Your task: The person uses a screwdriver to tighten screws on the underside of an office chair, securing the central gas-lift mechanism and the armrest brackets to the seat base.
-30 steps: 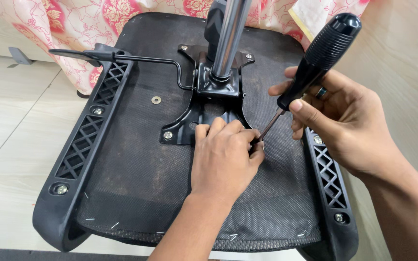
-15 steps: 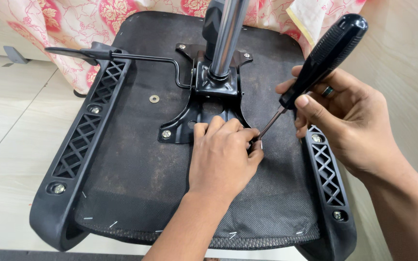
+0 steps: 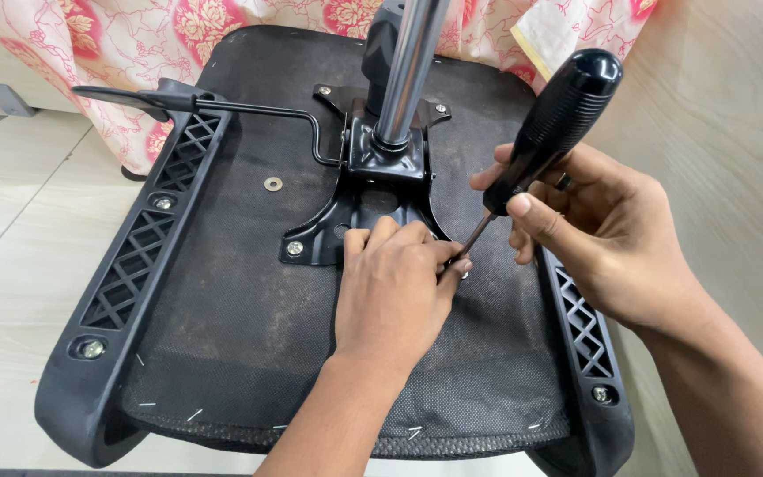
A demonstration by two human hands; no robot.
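Our right hand (image 3: pixel 611 234) grips the screwdriver (image 3: pixel 536 150), its tip beside our left hand's (image 3: pixel 395 287) closed fingertips. We should keep the shaft square on the screw, pressing firmly against the mounting plate (image 3: pixel 355 212).

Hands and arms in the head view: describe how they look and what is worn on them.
Both forearms are bare, with no sleeves, gloves or watch in view. The right hand wears a dark ring on one of its fingers. The left hand shows no ring. Nails are short and unpainted.
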